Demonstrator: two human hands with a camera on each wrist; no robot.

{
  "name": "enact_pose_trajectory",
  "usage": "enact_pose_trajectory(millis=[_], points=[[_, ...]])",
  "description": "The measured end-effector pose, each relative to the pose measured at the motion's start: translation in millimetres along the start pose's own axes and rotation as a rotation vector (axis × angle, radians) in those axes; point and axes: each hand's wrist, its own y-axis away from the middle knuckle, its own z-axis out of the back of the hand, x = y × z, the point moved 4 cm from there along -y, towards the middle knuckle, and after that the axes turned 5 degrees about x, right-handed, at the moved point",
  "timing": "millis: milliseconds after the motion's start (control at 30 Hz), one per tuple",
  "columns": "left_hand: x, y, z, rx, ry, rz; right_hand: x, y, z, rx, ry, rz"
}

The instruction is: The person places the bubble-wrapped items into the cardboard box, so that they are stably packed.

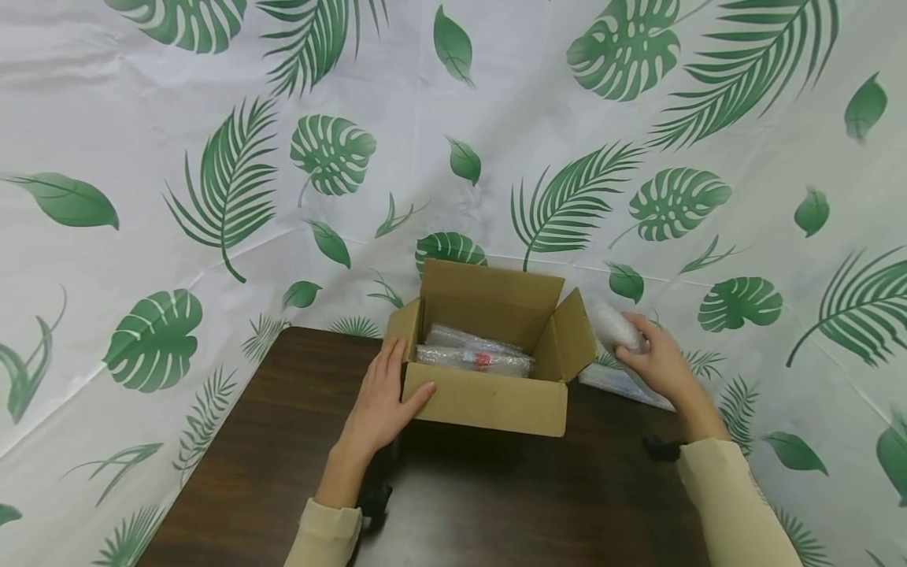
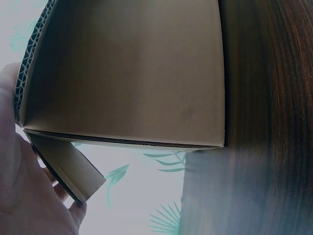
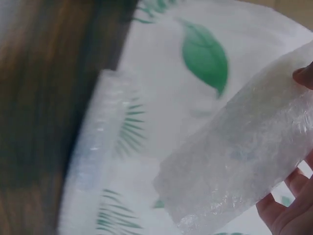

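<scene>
An open cardboard box (image 1: 489, 405) stands on the table with its flaps spread. Inside lie bubble-wrapped packages (image 1: 446, 358), one with a red patch. My left hand (image 1: 379, 402) rests at the box's front left corner, fingers fairly straight along the side flap (image 2: 73, 169) and thumb out over the front. Off the box's right side, my right hand (image 1: 655, 354) holds up a bubble-wrapped roll (image 3: 244, 147), thumb on one side and fingers on the other. The wrapping hides what is inside the roll.
Another bubble-wrapped package (image 1: 623, 384) lies at the right edge of the dark wooden table (image 1: 531, 488), below my right hand. A white cloth with green leaves (image 1: 397, 118) hangs behind and around the table, close to the box's back.
</scene>
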Motion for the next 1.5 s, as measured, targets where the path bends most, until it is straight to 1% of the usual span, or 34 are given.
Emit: enact_pose_trajectory(millis=[133, 267, 367, 600, 700, 833, 1000, 1200, 1333, 1400, 1500], points=[[0.6, -0.3, 0.0, 0.0, -0.006, 0.001, 14.7, -6.9, 19.8, -0.078, 0.025, 0.043], [1.5, -0.1, 0.2, -0.002, -0.007, 0.003, 34.1, -15.5, 36.2, -0.075, 0.039, 0.031], [2.0, 0.5, 0.6, 0.0, -0.003, 0.004, 50.8, -21.4, 42.8, -0.075, 0.036, 0.038], [2.3, 0.7, 1.3, -0.016, -0.011, -0.003, 95.6, -35.8, 45.9, -0.061, 0.075, 0.055], [2.7, 0.6, -0.3, -0.019, -0.01, -0.006, 113.4, -39.8, 44.9, -0.051, 0.127, 0.072], [3.1, 0.9, -2.5, -0.011, -0.006, -0.004, 139.3, -43.5, 42.7, -0.029, 0.237, 0.116], [2.2, 0.3, -0.6, -0.005, 0.001, -0.003, 173.0, -50.6, 32.0, 0.013, 0.349, 0.189], [2.2, -2.0, 1.3, -0.01, -0.012, -0.007, 200.1, -68.4, 2.1, 0.101, 0.413, 0.26], [2.4, -1.6, 0.1, -0.005, -0.017, -0.006, 214.1, -75.9, -17.6, 0.149, 0.42, 0.29], [2.4, -1.5, -1.1, -0.001, -0.014, -0.001, 219.5, -77.6, -27.6, 0.172, 0.408, 0.293], [1.0, -2.0, -1.9, -0.008, -0.01, -0.01, 222.5, -80.4, -45.3, 0.209, 0.38, 0.289]])
